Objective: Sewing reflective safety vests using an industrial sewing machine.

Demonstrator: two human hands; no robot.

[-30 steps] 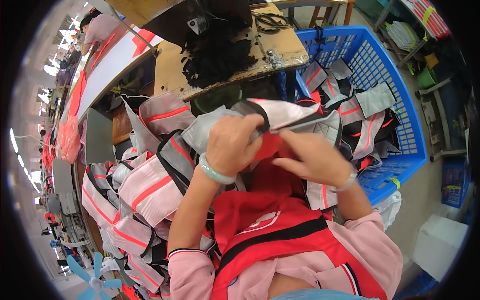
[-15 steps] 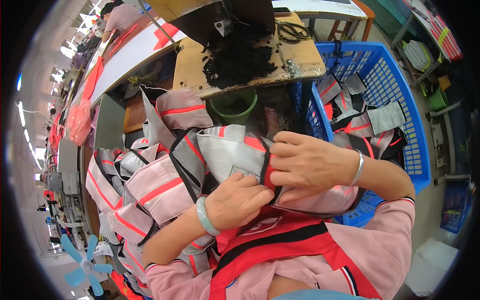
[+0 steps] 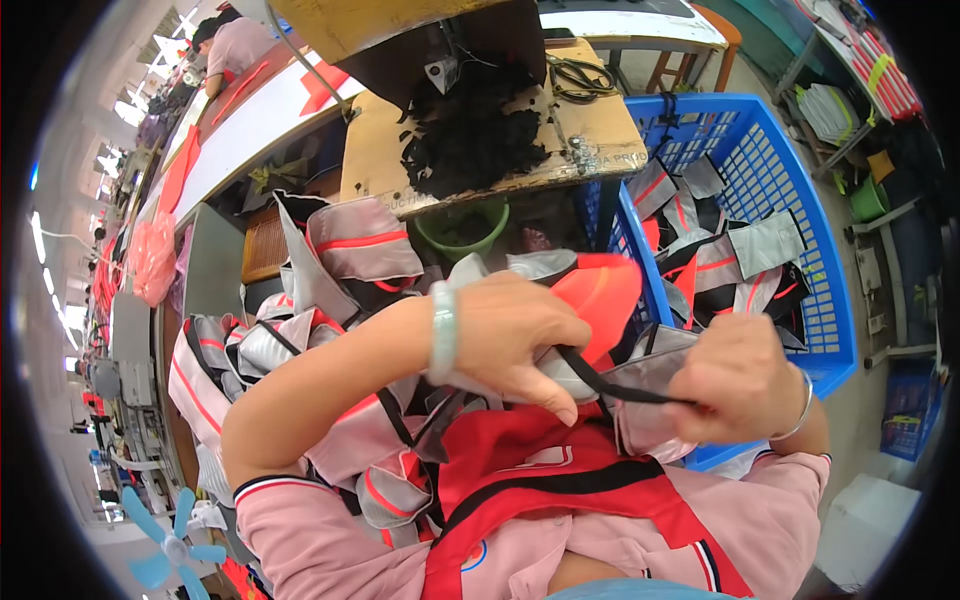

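Note:
My left hand (image 3: 515, 335), with a pale green bangle on its wrist, is closed on a grey sewn fabric piece in front of my red apron (image 3: 520, 440). A bright orange-red panel (image 3: 600, 300) of cloth sticks up beyond its fingers. From this hand a narrow black fabric strip (image 3: 625, 390) runs taut to my right hand (image 3: 730, 380), a blurred fist gripping its other end. Grey fabric (image 3: 650, 405) hangs beneath the strip. Whether the strip is sewn to the piece I cannot make out.
Left of my lap lies a heap of grey pieces (image 3: 365, 240) with orange stripes. Blue basket (image 3: 840, 300) at right holds similar pieces. Ahead, black scraps (image 3: 470, 140) cover a wooden board (image 3: 375, 150) below a machine; a green bin (image 3: 465, 235) stands underneath. A person (image 3: 235, 45) sits far left.
My hands have moved apart, stretching the black strip between them. The left went up and forward, the right rightward and down. The grey piece has been turned, showing its orange-red panel.

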